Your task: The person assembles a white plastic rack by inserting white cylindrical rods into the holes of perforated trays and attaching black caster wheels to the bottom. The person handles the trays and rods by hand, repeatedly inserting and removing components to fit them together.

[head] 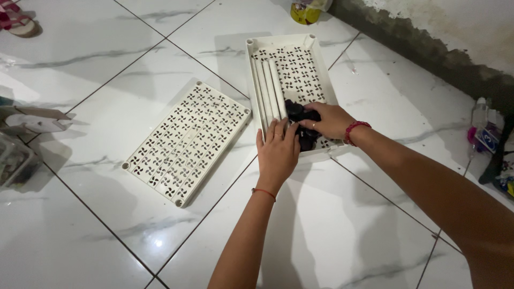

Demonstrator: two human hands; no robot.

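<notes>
Right hand (326, 119): palm down on a dark cloth, fingers curled over it and gripping it; a red beaded bracelet (356, 128) sits on the wrist.
Left hand (277, 152): flat, fingers straight and close together, holding nothing; fingertips touch the near end of the white tubes and the near rim of the tray; a thin red string circles the wrist.
Dark cloth (297, 111): a crumpled, blackish bundle inside the tray at its near end, partly hidden under the right hand, just beside the tubes at 3 o'clock of them.
White tubes (269, 91): several long round pieces lying side by side along the tray's left wall, running from its far end toward the left hand.
Tray (300, 67): a cream plastic panel with raised rim and pinwheel-shaped cut-outs, lying on the floor at 12 o'clock of the hands.
Second panel (187, 142): same cream colour and cut-outs, flat on the floor at 9 o'clock of the left hand, apart from the tray, set at a slant.
Floor (107, 235): glossy white tiles with grey veining and dark joints.
Yellow container (305, 12): at 12 o'clock, by the wall, beyond the tray.
Sandal (19, 21): far at 10 o'clock, at the picture's corner.
Clutter (490, 144): a clear bottle and mixed small items at 3 o'clock along the wall.
</notes>
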